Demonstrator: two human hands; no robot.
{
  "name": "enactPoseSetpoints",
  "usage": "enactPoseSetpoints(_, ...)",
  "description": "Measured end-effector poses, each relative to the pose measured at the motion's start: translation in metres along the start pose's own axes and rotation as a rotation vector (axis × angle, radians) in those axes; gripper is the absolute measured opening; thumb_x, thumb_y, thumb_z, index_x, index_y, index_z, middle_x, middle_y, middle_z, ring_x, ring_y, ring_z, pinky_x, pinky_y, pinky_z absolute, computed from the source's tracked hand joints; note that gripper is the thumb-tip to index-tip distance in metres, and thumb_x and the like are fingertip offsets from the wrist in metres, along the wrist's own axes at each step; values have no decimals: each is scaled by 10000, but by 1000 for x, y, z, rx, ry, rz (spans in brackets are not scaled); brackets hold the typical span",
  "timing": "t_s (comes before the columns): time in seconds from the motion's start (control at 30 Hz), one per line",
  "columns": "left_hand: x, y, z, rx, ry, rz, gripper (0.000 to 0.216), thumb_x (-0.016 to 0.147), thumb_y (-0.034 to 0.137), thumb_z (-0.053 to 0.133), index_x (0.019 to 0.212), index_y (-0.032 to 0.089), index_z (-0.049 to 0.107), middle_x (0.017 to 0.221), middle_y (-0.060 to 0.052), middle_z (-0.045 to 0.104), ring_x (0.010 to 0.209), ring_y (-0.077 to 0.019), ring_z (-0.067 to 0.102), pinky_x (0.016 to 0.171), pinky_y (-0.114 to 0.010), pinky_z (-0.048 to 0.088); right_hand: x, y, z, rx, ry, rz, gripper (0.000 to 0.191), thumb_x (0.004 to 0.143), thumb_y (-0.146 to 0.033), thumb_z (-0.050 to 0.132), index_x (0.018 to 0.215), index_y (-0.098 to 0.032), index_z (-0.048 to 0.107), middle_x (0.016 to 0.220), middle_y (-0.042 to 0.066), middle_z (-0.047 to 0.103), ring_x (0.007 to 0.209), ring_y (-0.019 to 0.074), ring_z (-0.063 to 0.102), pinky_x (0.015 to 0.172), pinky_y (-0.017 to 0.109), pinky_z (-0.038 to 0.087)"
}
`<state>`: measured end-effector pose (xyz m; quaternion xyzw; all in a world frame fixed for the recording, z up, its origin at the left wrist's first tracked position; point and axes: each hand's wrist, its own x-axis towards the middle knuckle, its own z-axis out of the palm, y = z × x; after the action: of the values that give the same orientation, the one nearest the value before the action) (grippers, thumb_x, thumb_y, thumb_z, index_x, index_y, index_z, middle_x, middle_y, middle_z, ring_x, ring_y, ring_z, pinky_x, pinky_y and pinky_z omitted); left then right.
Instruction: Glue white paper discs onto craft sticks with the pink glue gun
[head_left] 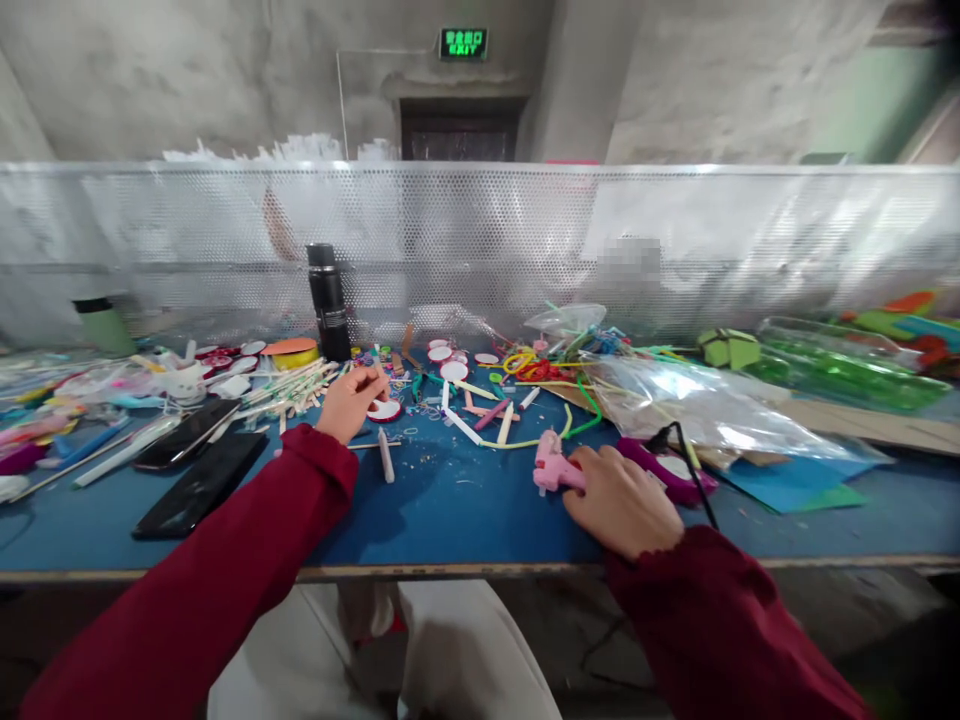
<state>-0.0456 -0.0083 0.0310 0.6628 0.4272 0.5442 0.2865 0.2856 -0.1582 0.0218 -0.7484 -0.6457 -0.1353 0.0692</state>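
**Glue gun (551, 466) in the right hand (628, 503), disc (386, 411) by the left**

A grey wall (322, 75) spans 12 o'clock, bearing a lit exit sign (463, 44); a metal mesh screen (480, 235) stands before it. The flat blue table (450, 530) carries clutter from 10 to 2 o'clock. A black bottle (328, 300) stands upright at 11 o'clock, near the screen.

The pink glue gun is at 1 o'clock. It looks light, stiff and smooth; its handle is the safest hold, since the tip could be hot. The right hand is curled closely around that handle.

At 11 o'clock, nearer than the bottle, the left hand (349, 402) has its fingertips drawn together at the red-rimmed white disc; I can't tell whether they grip anything. The disc seems thin and light, best taken by its edge.
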Motion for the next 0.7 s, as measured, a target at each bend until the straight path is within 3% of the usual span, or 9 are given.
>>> enactPoseSetpoints(0.1,-3,3,3,-33,-43,-55,324,809,490,589,784,167,589,769,-35,678,619,-124,633,487,-200,428,-4,6,-1,120,88,12,248,733,-265,544,962,-178,584,907,118,596,848,277,610,746,358,428)
enactPoseSetpoints(0.17,-4,5,6,-78,-74,-95,318,828,486,568,813,169,559,795,-45,696,622,-125,651,477,-193,423,-7,9,-5,260,216,-30,254,740,-295,543,965,-180,570,914,110,590,855,267,595,764,363,434)
enactPoseSetpoints(0.3,-6,8,12,-141,-120,-141,272,838,437,573,867,172,517,798,-51,702,629,-129,668,493,-195,448,-10,1,-22,691,414,-88,234,791,-379,537,939,-202,575,900,76,590,843,233,560,759,353,439)
enactPoseSetpoints(0.4,-8,10,15,-156,-144,-146,247,827,384,593,937,174,525,792,-45,697,626,-131,664,496,-198,443,-3,-11,-33,1176,302,-9,289,809,-427,555,997,-211,598,784,24,566,683,163,516,598,282,421)
enactPoseSetpoints(0.53,-11,21,13,-146,-161,-81,220,833,382,580,867,168,541,791,-46,685,648,-128,637,533,-216,433,10,-17,-35,1464,-14,88,258,738,-397,626,892,-190,615,625,-29,465,526,101,405,464,230,342)
enactPoseSetpoints(0.63,-14,35,16,-102,-281,65,227,816,384,614,767,164,597,971,-82,685,972,-190,633,762,-288,483,12,-17,-32,1595,-65,124,246,695,-375,649,855,-191,616,616,-35,455,528,94,403,471,223,356)
enactPoseSetpoints(0.7,-19,45,25,-56,-404,168,207,778,362,671,711,169,639,1047,-89,675,1242,-239,496,964,-349,418,11,-19,-31,1669,-81,132,261,675,-382,662,844,-187,619,624,-30,467,533,96,411,472,227,363)
